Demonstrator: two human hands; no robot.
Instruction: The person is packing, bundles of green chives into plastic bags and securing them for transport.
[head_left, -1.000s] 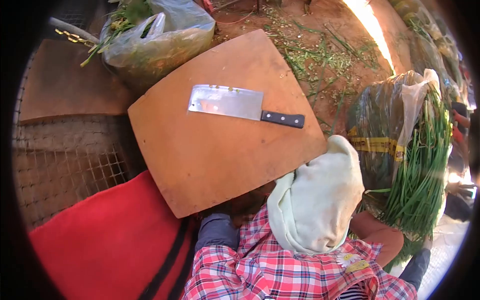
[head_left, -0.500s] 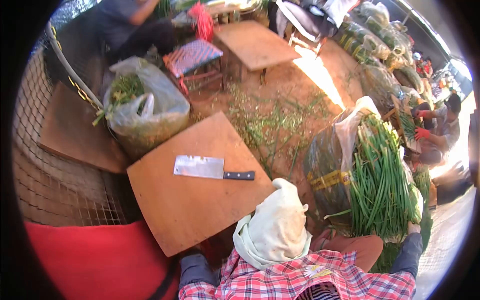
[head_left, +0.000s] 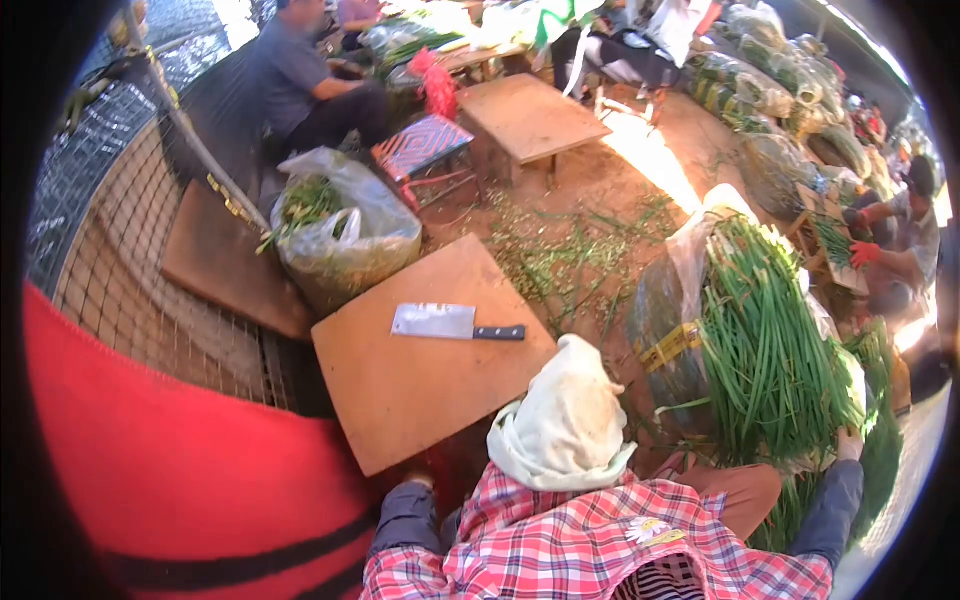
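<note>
My right hand (head_left: 850, 443) is at the lower right edge of a large bundle of long green stalks (head_left: 770, 345), its fingers closed on the stalks and partly hidden. The bundle leans in a clear plastic sack (head_left: 665, 305) with yellow tape. Only a bit of my left hand (head_left: 420, 481) shows, below the near edge of a low wooden board (head_left: 415, 390); its fingers are hidden. On the board lies a cleaver (head_left: 435, 321), its black handle pointing right. A pale cloth (head_left: 570, 415) covers something in front of my plaid shirt.
A plastic bag of greens (head_left: 350, 235) stands beyond the board, near a woven stool (head_left: 422, 147) and a second low table (head_left: 535, 115). One person (head_left: 300, 80) sits at the upper left. Another, in red gloves (head_left: 863, 254), works at the right. Red fabric (head_left: 200, 440) fills the lower left.
The view has shifted, so the board, cleaver and bag appear farther right. My right hand appears slightly higher and farther right at the stalks. More of the seated person shows.
</note>
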